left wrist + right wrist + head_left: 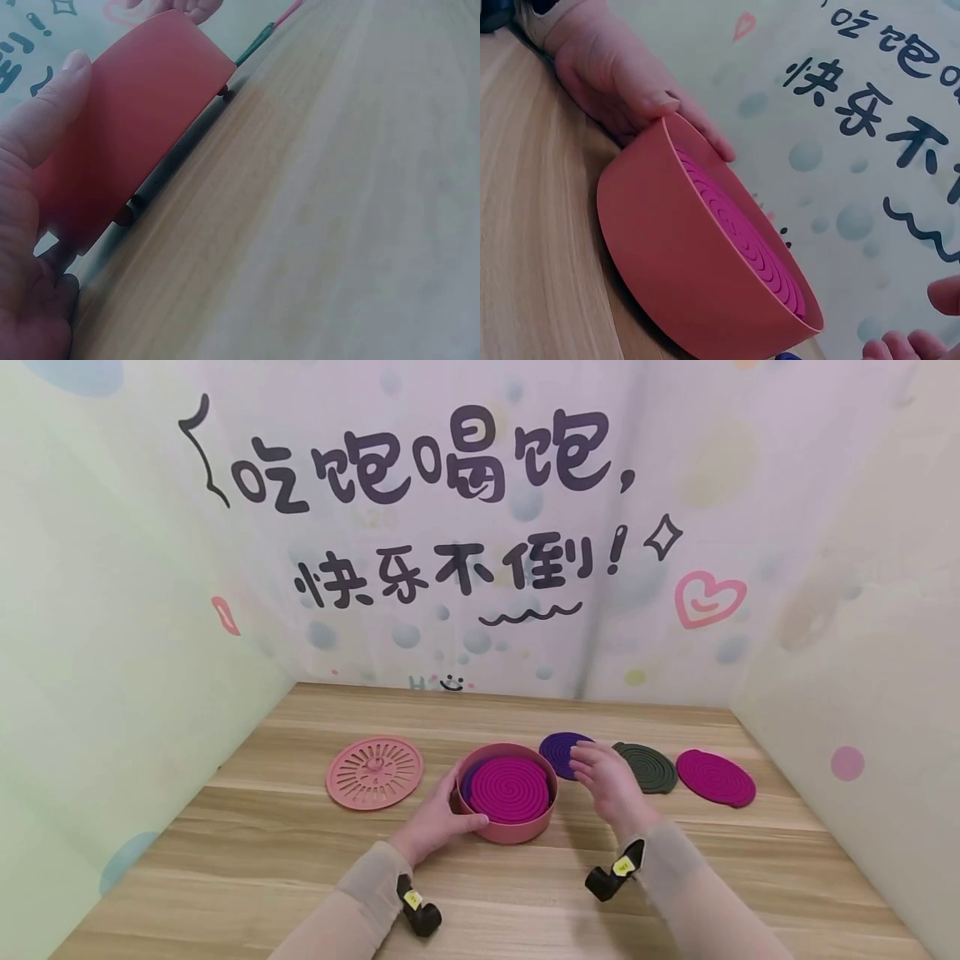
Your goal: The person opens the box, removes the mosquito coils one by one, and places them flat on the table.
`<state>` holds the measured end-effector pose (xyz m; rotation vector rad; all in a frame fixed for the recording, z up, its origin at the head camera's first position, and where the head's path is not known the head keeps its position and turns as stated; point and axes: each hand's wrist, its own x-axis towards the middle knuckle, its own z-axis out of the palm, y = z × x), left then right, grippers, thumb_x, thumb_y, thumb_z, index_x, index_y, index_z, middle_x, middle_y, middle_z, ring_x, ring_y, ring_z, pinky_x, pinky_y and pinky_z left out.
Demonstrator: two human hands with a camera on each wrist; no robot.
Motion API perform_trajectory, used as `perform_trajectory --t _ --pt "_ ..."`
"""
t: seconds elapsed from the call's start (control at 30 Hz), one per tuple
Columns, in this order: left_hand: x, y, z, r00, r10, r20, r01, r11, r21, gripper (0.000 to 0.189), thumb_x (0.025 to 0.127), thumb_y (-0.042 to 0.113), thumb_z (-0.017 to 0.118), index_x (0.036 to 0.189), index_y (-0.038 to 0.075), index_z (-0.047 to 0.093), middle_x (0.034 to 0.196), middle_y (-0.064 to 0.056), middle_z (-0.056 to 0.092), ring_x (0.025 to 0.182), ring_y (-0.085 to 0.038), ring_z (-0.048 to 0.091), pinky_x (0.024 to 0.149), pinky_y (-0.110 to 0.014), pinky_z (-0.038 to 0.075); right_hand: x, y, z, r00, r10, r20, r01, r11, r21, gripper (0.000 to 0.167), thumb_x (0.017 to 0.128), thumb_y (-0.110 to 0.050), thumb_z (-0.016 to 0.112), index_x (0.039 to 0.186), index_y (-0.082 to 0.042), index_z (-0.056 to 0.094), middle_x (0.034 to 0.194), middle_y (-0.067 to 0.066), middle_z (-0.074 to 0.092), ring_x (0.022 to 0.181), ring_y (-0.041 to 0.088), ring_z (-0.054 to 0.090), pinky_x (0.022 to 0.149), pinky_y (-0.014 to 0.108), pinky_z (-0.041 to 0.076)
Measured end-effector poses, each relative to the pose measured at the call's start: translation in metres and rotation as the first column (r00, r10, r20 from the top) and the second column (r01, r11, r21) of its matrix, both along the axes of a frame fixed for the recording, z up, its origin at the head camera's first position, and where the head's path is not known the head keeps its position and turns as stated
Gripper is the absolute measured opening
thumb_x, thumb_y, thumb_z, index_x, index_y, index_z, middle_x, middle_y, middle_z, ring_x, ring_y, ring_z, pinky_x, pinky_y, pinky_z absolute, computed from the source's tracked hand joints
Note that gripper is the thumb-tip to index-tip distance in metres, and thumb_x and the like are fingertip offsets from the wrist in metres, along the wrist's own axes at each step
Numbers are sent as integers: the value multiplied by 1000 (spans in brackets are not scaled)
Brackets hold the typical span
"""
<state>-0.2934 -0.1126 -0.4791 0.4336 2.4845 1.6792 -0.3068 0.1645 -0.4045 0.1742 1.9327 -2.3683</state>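
My left hand (437,818) grips the left side of a round pink mosquito coil box (511,833), its thumb on the front rim. Inside the box a magenta mosquito coil (510,789) lies on top, with a purple-blue edge showing beneath it. In the left wrist view, small feet show under the box wall (150,105). My right hand (611,781) is raised to the right of the box, apart from it, with its fingers extended and nothing held. It partly covers a dark blue coil (561,755) behind it.
Left of the box lies its pink slotted lid (374,773). A dark green coil (647,768) and another magenta coil (716,777) rest on the wooden table (247,852) to the right. Walls enclose the table's back and sides.
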Motion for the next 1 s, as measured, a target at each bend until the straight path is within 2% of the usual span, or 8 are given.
perform_trajectory --t 0.2,0.37,0.6,0.77,1.0 --pt "-1 0 -1 1000 3 -2 -3 1000 -8 109 73 39 83 155 15 15 155 -13 26 142 -31 23 114 -52 19 -8 -15 0 995 88 -37 -82 987 139 46 97 -5 50 137 12 37 138 28 41 125 40 42 109 45 33" --pt "-1 0 -1 1000 1 -10 -1 1000 -15 108 74 39 83 155 16 15 155 -13 26 142 -31 23 114 -52 20 -12 -26 2 988 148 -51 -127 947 296 39 94 -9 59 128 6 51 128 23 53 119 35 51 105 46 38" --pt "1 -1 1 1000 1 -16 -1 1000 -21 108 74 41 82 155 15 15 155 -12 27 142 -30 24 114 -52 20 -16 -38 6 981 190 -45 -145 861 487 35 91 -16 64 122 0 60 120 13 60 111 27 55 98 44 43" --pt "1 -1 1 1000 6 -16 -6 1000 -28 107 74 41 82 155 16 15 155 -12 28 141 -30 25 113 -52 21 -20 -45 4 977 203 -61 -131 807 575 31 90 -17 66 116 -1 63 113 11 63 104 24 56 89 40 48" --pt "1 -1 0 1000 7 -14 -8 1000 -30 106 75 41 82 155 18 16 155 -13 27 141 -31 25 113 -53 21 -22 -53 -1 965 239 -109 -97 711 697 22 87 -12 68 107 -5 64 106 7 65 102 22 57 86 38 49"
